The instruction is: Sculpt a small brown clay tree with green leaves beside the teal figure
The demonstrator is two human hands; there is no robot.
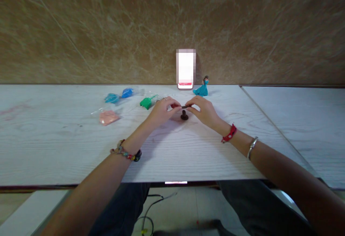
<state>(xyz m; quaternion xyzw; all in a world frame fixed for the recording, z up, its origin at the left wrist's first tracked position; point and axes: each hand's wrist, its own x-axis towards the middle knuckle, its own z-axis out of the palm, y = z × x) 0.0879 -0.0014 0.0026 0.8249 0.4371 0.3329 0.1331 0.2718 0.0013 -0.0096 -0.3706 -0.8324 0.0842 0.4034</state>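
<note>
Between my two hands a small dark brown strip of what looks like modelling clay (185, 107) is stretched level, pinched at both ends. My left hand (165, 109) grips its left end between thumb and fingers. The right end sits in the pinch of my right hand (204, 109). Just below the strip, on the table, stands a small dark brown piece (184, 116) with a round flat base and a knob on top; whether the strip touches it I cannot tell. A teal-dressed figurine (202, 87) stands behind my right hand.
A lit phone (185, 68) leans upright on the marbled wall (107, 31). Left of my hands lie bags of green clay (146, 102), blue clay (127, 92), light blue clay (111, 98) and peach clay (108, 117) on the white table (54, 149). A seam crosses the table at right.
</note>
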